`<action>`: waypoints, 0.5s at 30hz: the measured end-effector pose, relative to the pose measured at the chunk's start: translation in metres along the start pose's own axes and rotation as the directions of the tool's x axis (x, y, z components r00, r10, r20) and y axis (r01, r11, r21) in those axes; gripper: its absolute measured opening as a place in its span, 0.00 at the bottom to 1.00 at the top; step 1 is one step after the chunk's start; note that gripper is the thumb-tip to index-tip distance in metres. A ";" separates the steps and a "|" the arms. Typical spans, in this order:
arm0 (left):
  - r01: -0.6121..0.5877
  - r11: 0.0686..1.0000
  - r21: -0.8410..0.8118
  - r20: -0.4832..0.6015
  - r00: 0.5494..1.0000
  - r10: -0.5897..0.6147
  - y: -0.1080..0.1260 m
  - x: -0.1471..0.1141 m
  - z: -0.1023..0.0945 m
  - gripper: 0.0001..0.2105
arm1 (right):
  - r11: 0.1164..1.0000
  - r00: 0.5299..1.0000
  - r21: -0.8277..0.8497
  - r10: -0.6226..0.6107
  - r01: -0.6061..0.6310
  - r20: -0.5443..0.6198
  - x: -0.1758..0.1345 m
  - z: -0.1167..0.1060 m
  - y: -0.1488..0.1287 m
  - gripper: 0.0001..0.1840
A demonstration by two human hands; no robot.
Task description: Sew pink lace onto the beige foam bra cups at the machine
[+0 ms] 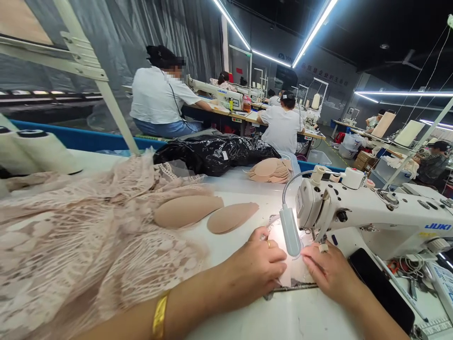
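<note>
Lace heap [71, 245] cut off at left; two beige pads [189, 211] beside it; my left hand [255, 259] is curled on pale cloth [296, 273], partly hidden by a lamp [290, 232] and glare; my right hand [327, 267] sits bent-fingered opposite; can't tell if either's pinching; sewing machine [382, 210] runs off-frame.

Table [293, 316]: white top
Lace [71, 255]: loose heap, left
Pads [231, 218]: beige ovals, right of the lace
Sewing machine [357, 212]: white, right side
Cloth [277, 236]: pale, beside the machine
Phone [382, 289]: black, flat
</note>
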State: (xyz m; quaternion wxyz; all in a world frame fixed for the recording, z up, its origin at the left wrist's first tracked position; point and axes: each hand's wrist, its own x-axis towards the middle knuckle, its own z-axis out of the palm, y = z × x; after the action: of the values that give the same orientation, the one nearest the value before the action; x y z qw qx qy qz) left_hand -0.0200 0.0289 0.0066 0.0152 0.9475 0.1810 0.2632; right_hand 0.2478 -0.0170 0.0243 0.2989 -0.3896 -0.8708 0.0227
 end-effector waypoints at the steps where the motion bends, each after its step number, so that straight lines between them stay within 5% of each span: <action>1: -0.029 1.000 -0.011 -0.033 0.999 0.028 0.005 0.000 -0.001 0.07 | 1.000 0.999 0.024 -0.014 0.013 0.044 0.000 -0.001 -0.002 0.10; 7: -0.026 0.997 0.074 0.000 1.000 0.027 0.027 0.002 -0.010 0.11 | 0.998 0.968 0.058 -0.032 0.019 0.248 0.000 -0.003 -0.011 0.11; 15: 0.027 0.988 0.155 -0.065 0.998 -0.017 0.022 0.008 0.002 0.09 | 0.998 0.976 0.025 0.059 -0.066 0.208 -0.002 0.009 -0.003 0.11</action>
State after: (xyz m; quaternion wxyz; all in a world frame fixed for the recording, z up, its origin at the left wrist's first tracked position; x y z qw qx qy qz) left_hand -0.0053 0.0114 0.0116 -0.0617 0.9348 0.2120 0.2782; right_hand 0.2416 -0.0186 0.0165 0.2118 -0.4076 -0.8841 0.0862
